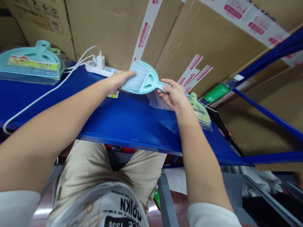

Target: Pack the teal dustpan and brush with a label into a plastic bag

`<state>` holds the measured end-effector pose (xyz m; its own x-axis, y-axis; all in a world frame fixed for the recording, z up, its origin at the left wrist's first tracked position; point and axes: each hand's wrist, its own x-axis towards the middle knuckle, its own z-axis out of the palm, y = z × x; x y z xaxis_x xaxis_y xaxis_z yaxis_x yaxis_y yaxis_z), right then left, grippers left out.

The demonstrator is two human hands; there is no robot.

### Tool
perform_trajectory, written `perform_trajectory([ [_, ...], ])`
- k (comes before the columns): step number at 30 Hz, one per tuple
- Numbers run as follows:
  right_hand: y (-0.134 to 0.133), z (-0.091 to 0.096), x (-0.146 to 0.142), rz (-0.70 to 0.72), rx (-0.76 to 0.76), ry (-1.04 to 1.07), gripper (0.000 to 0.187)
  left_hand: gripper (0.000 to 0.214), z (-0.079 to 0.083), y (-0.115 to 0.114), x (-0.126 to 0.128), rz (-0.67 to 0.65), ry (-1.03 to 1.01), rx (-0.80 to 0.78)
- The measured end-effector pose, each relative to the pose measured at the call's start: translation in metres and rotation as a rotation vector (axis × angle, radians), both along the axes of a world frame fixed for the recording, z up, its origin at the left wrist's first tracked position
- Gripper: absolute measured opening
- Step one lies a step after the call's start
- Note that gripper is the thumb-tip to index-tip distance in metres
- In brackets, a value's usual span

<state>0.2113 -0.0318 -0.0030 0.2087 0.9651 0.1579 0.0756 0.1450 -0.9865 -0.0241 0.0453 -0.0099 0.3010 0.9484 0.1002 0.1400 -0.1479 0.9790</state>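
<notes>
The left hand [118, 81] reaches out over a blue metal shelf [123, 126], its fingers together and clamped on the bristles of a mint-green hand brush [142, 78], held above the shelf. The right hand [174, 94] curls its fingers around the brush's handle. A clear plastic bag [156, 101] lies just beneath, and a packaged dustpan set [30, 60] sits farther left near a white power strip [97, 71].

The white shirt [94, 211] bears large dark upside-down letters, roughly "DOIKN" (the angle makes them uncertain), and "1998" on a black patch [119, 221]; the red print on the packing tape [143, 34] is too blurred to read; so is the packaged dustpan's label [33, 62].
</notes>
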Motion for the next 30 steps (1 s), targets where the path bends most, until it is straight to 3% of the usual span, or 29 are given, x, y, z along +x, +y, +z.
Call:
perform_trajectory([
  [4,0.002,-0.003,0.005,0.047,0.001,-0.021,0.021,0.028,0.000,-0.005,0.004,0.033,-0.031,-0.028],
  [10,-0.001,0.004,-0.002,-0.066,-0.061,0.004,0.030,0.016,-0.003,-0.005,0.008,0.074,-0.163,0.013],
  [15,-0.010,0.014,-0.012,-0.226,-0.186,-0.252,0.023,0.011,-0.004,-0.009,0.011,0.121,-0.190,0.057],
  [21,-0.021,0.023,-0.021,-0.292,-0.314,-0.413,0.038,0.006,-0.009,-0.008,0.014,0.123,-0.190,0.050],
  [30,-0.017,0.012,-0.014,-0.376,-0.242,-0.512,0.036,0.040,-0.015,-0.006,0.012,0.032,0.079,0.292],
])
